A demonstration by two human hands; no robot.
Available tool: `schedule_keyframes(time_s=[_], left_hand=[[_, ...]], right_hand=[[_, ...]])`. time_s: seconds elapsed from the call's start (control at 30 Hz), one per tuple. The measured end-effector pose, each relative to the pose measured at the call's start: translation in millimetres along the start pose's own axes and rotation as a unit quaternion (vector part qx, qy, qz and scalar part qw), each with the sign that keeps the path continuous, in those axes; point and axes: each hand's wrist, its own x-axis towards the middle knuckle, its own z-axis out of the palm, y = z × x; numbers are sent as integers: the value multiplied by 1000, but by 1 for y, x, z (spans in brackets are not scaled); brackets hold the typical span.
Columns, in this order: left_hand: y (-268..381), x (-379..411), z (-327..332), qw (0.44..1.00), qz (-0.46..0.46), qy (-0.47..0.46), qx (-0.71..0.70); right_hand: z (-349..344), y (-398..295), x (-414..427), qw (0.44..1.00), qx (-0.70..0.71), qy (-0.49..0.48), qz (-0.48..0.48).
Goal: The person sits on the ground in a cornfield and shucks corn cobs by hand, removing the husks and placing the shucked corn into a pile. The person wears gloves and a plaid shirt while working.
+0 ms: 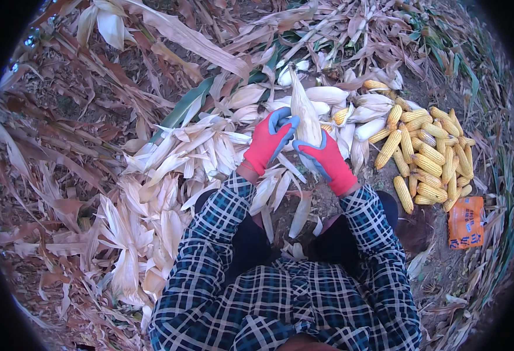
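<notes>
An ear of corn in its pale dry husk (303,107) stands with its tip pointing away from me. My right hand (327,160), in a red glove with a grey-blue coated palm, grips the lower end of the ear. At the ear's left side is my left hand (269,138), gloved alike, with curled fingers against the husk. Whether those fingers pinch a husk leaf is hard to tell. Beyond my hands lie several unhusked ears (327,94), and a partly bared yellow ear (341,116) shows among them.
Husked yellow corn cobs (430,164) form a pile on the right. An orange printed packet (466,223) lies just below it. Stripped husks (187,153) are heaped at my left, and dry corn stalks and leaves (64,175) cover the ground farther out.
</notes>
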Motion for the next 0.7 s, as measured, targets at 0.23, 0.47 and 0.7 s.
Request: schedule_keyframes(time_s=[0.23,0.47,0.7], left_hand=[[4,3,-30,996,-30,44,76],[16,-7,-56,998,-28,-43,-23],[15,-10,-68,996,-24,3,-83]], right_hand=[[18,-33,-19,930,-363,-27,-52],[-2,-60,-20,877,-460,-37,-134],[4,-57,-12,829,-511,-40,-221]])
